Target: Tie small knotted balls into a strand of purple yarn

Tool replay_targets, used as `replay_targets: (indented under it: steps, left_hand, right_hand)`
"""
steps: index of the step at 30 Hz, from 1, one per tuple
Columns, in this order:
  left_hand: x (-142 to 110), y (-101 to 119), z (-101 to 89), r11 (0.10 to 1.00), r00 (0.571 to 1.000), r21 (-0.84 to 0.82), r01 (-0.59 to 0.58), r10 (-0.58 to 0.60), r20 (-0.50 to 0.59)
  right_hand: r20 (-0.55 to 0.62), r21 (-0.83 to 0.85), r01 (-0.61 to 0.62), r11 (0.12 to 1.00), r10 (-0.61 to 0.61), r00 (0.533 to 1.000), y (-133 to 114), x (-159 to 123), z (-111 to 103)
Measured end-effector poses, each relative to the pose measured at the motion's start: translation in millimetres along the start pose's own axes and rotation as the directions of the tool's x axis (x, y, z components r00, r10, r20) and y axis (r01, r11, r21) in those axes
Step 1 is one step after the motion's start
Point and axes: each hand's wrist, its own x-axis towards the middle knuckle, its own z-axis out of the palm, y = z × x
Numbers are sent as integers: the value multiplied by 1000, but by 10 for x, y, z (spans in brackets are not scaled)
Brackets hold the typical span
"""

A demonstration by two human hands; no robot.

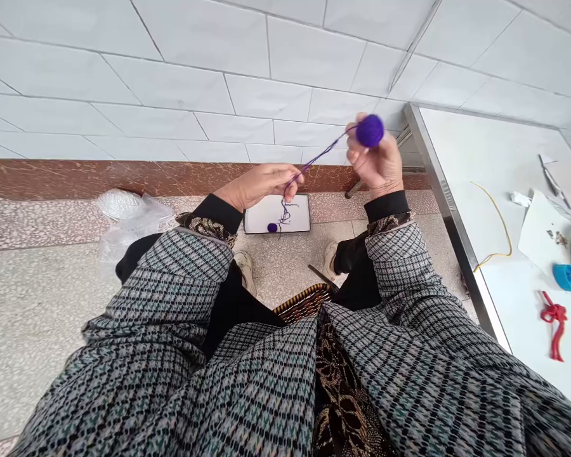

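A round ball of purple yarn (370, 131) is held up in the fingers of my right hand (378, 166), slightly blurred. From it, purple strands (322, 153) run down and left to my left hand (269, 184), whose thumb and fingers pinch them. Below that hand the loose yarn hangs in a tangle (284, 216) over a shallow white box (261, 212) on the floor. A smaller dark purple ball (272, 227) lies in the box, near its front edge.
To the right stands a white table (490, 158) with a metal edge, holding a yellow cord (504, 231), a red knotted cord (554, 317) and a blue tape roll (567, 277). Clear plastic bags (131, 222) lie at left by the tiled wall. A woven basket-like rim (304, 301) shows between my legs.
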Motion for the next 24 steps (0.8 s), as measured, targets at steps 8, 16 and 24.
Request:
replay_targets:
  steps: [8, 16, 24]
  left_hand:
    - [-434, -169, -525, 974, 915, 54, 218, -185, -360]
    - [-728, -194, -853, 941, 782, 71, 330, -231, -579]
    - [-800, -90, -1148, 496, 581, 456, 739, -126, -804]
  right_hand:
    - [-418, 418, 317, 852, -129, 899, -129, 62, -477]
    - [-219, 892, 262, 369, -155, 963, -116, 4, -697]
    - [-2, 788, -110, 605, 181, 984, -459, 19, -30]
